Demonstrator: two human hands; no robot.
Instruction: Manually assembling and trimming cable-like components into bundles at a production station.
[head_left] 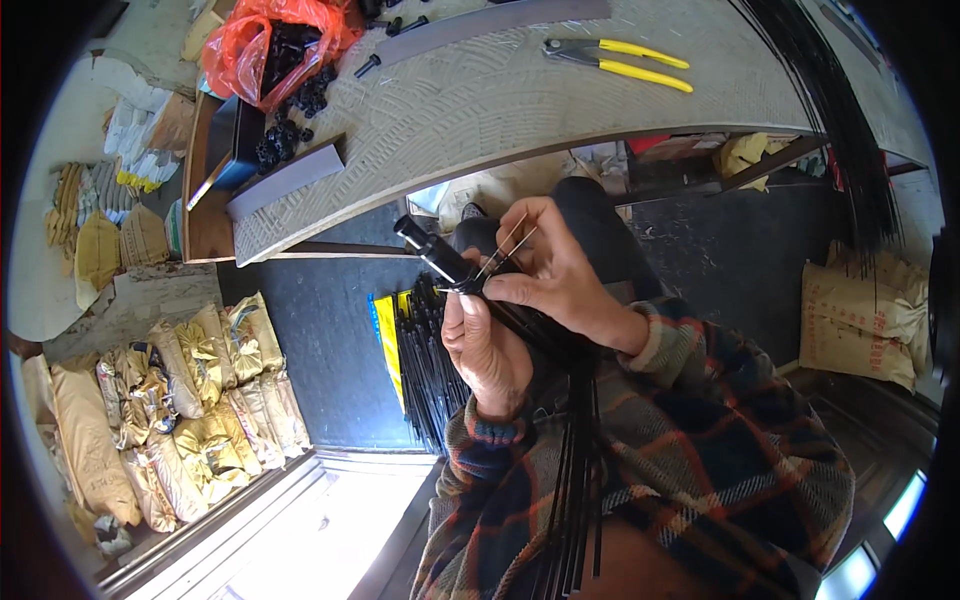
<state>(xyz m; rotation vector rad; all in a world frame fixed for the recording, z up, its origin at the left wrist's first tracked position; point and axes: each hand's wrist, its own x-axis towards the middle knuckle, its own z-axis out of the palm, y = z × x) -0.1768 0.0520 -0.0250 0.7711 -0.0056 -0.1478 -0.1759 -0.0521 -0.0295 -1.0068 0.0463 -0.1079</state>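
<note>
Over my lap, my left hand [487, 358] grips the lower end of a black stepped cylindrical piece [432, 248], its thumb pressed against it. The piece tilts up to the left, its capped end pointing towards the table. From below it, a bundle of long thin black strips [572, 440] runs down across my checked shirt. My right hand [560, 270] is closed at the base of the piece, thumb and fingers pinching a few thin strands [507, 248] that catch the light. How the strands join the piece is hidden by my fingers.
On the table [470, 120] lie yellow-handled pincers [640, 68], a red plastic bag [262, 45] of black parts, a black bolt-like piece [368, 66] and grey flat strips. More black strips [425, 365] lie on the floor. Long black strands [840, 120] hang over the table's right end. Filled sacks [190, 400] stand left.
</note>
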